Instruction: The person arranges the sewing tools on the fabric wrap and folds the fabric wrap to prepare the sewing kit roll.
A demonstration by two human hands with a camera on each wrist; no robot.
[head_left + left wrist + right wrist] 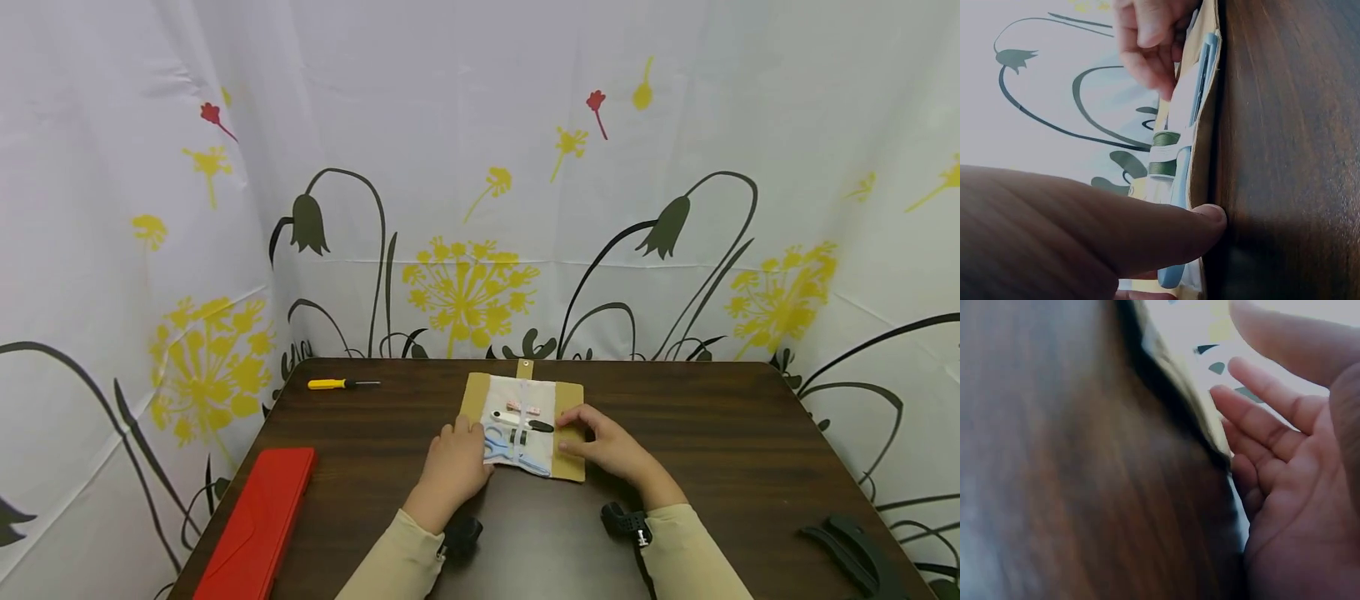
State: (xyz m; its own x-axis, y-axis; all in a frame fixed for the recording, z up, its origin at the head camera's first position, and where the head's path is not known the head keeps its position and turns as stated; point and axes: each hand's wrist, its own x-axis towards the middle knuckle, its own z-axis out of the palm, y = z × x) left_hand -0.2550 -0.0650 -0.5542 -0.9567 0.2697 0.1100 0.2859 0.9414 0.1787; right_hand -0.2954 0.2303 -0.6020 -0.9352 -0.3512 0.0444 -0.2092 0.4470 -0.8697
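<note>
Where the dark wood-grain table [675, 433] meets the near middle of the head view, a tan-covered sewing kit [542, 446] lies unfolded before the person, pale lining upward. The left hand [455, 462] grips its near left corner, the thumb along the near edge; the right hand [609, 448] is at the right flap [570, 467], fingers parted and only slightly bent, grasping nothing, though whether a fingertip touches the flap cannot be told.

Handling (judged): light, with a pliant body, since the near edge ripples in the left wrist view. Both the right flap and the left flap [474, 392] look flatter and probably firmer, so their outer margins offer the best hold, clear of the contents. Light-blue scissors [536, 466], probably smooth plastic, and a green thread spool [1164, 168] could slide if tipped, being held by a white elastic strap [523, 393].

Orientation: the snap tab [524, 369] points away from the person, toward the floral curtain [480, 125]; the strap and flaps run near to far, the whole slightly askew. Foreshortening hides which side of the kit is longer. The scissors lie crosswise, handles left, as do the white-and-black snips [540, 426], dark end right.
</note>
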